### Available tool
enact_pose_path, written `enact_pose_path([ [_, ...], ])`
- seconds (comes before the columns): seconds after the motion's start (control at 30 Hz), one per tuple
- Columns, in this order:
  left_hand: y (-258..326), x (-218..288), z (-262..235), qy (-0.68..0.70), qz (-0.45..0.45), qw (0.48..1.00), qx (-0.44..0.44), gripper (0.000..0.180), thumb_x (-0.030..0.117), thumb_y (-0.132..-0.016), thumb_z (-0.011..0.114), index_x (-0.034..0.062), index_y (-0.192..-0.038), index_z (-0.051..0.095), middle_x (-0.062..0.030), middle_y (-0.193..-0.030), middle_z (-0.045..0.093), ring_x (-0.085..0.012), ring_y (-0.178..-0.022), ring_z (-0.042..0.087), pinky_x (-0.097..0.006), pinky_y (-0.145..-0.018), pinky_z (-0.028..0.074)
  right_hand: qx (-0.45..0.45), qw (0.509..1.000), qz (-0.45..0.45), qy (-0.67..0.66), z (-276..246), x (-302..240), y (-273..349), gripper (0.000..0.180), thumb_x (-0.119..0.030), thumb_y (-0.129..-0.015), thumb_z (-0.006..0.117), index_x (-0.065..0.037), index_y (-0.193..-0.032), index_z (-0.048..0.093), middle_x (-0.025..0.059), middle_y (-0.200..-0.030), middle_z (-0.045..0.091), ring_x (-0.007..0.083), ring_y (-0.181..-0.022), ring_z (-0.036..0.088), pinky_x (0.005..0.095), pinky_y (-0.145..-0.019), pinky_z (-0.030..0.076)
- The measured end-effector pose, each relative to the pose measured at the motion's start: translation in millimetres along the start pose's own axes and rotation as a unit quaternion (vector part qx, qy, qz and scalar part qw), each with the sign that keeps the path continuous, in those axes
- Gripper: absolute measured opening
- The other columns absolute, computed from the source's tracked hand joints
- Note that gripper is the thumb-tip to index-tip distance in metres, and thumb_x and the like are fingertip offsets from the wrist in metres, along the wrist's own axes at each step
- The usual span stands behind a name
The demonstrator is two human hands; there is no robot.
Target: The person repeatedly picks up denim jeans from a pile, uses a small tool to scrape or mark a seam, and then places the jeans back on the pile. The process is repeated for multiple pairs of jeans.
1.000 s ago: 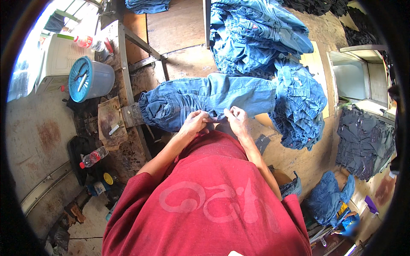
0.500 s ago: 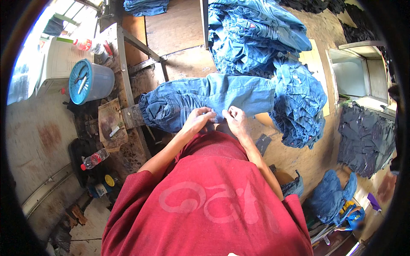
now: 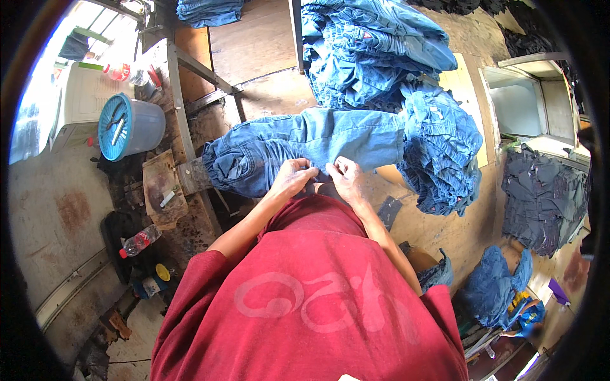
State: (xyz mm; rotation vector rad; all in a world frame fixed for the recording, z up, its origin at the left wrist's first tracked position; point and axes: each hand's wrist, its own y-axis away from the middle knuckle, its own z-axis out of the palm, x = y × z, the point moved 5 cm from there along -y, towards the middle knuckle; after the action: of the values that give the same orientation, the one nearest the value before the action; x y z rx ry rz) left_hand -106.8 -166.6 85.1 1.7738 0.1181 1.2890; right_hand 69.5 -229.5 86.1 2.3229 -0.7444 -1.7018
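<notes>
A pair of blue jeans [image 3: 356,134] lies stretched sideways in front of me, with its gathered waistband at the left and a flat leg reaching right. My left hand [image 3: 295,178] pinches the near edge of the denim with closed fingers. Just to its right, my right hand [image 3: 345,178] is closed in a pinch on the same edge, a small gap apart from the left. What lies between the fingertips is too small to make out. The leg's right end meets a heap of blue elastic-waist jeans [image 3: 441,146].
A tall pile of blue jeans [image 3: 375,51] rises beyond. At the left are a blue-lidded bucket [image 3: 136,127], a plastic bottle [image 3: 141,240] and a wooden frame [image 3: 180,108]. Dark garments [image 3: 543,197] are stacked at the right, near a bundle of blue cloth [image 3: 489,289].
The whole view has shifted slightly. Both hands stay on the near edge of the jeans, with the right fingers curled a little differently.
</notes>
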Motion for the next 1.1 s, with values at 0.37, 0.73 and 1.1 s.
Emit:
enact_pose_path([
  [0.37, 4.8, -1.6, 0.0, 0.063, -0.035, 0.997, 0.014, 0.018, 0.021, -0.098, 0.07, 0.0042, -0.096, 0.072, -0.0012, -0.076, 0.067, -0.0092, -0.059, 0.058, -0.025, -0.053, 0.047, 0.019, 1.0, 0.0, 0.0, -1.5, 3.3, 0.5, 0.038, -0.026, -0.097, 0.073, 0.001, -0.077, 0.055, 0.0054, -0.064, 0.044, 0.0114, -0.063, 0.038, 0.0374, -0.058, 0.037],
  [0.73, 19.3, 27.3, -22.1, -0.136, 0.124, 0.969, -0.166, 0.089, 0.008, -0.087, 0.069, -0.0032, -0.167, 0.03, -0.026, -0.142, 0.067, -0.0167, -0.078, 0.07, -0.035, -0.077, 0.059, 0.056, 0.995, -0.007, 0.082, -35.8, -16.3, 29.9, 0.028, -0.023, -0.107, 0.063, -0.003, -0.126, 0.054, 0.0108, -0.086, 0.064, 0.0211, -0.081, 0.065, 0.0376, -0.077, 0.054],
  [1.1, 4.9, 4.2, -33.9, 0.177, -0.025, 0.937, -0.302, 0.105, -0.008, -0.085, 0.059, 0.0066, -0.173, 0.004, -0.0215, -0.152, 0.059, -0.0082, -0.064, 0.053, -0.024, -0.052, 0.046, 0.109, 0.909, -0.18, 0.359, 7.8, -99.9, 49.7, 0.006, -0.014, -0.099, 0.069, -0.01, -0.103, 0.066, 0.0145, -0.071, 0.073, 0.0346, -0.067, 0.075, 0.0462, -0.06, 0.059],
])
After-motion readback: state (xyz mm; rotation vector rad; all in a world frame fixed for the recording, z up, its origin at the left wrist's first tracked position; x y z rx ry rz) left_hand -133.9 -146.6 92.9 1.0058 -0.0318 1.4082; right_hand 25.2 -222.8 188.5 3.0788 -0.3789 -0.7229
